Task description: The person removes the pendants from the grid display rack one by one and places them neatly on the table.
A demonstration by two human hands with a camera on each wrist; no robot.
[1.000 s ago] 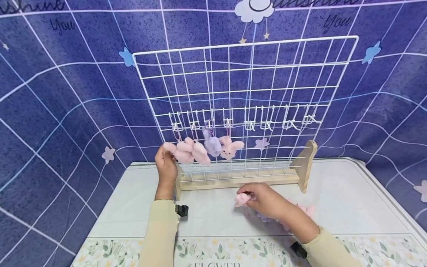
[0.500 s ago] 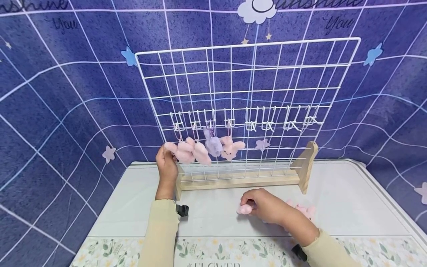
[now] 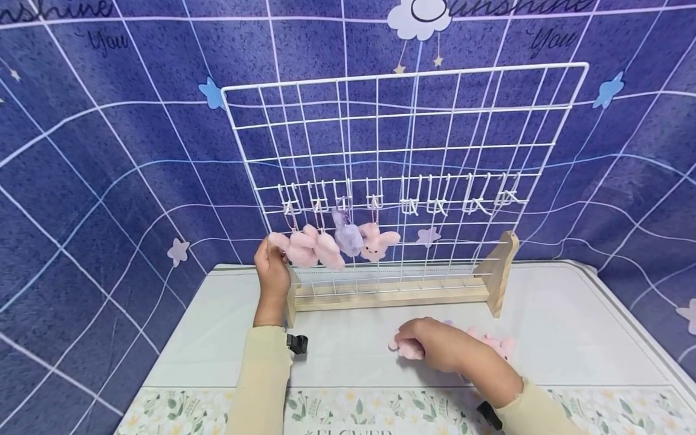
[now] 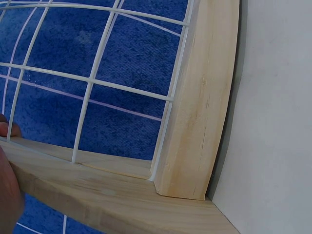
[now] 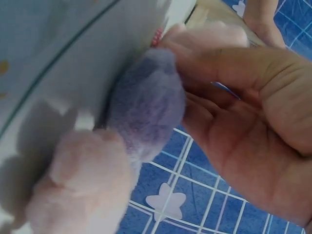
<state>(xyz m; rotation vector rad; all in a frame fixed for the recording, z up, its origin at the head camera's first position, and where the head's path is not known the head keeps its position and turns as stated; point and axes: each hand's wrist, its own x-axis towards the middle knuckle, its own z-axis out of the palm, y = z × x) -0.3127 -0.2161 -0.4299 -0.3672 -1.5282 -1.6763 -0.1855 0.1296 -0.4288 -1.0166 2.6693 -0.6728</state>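
Note:
My left hand grips the left wooden end of a white wire grid rack; in the left wrist view only bits of fingers show at the wooden part. Low over the table, my right hand pinches a pink plush keychain between thumb and fingers. Close by it in the right wrist view lie a purple plush and a pale pink plush. On the rack's left hooks hang two pink plushes, a purple plush and a pink bunny with a face.
Bare white hooks line the right half of the grid. More pink plush lies on the white tabletop, partly behind my right forearm. A blue patterned cloth stands behind and at both sides.
My right hand has moved down and slightly toward me with the pink plush keychain, which has turned in its fingers. The left hand stays on the rack.

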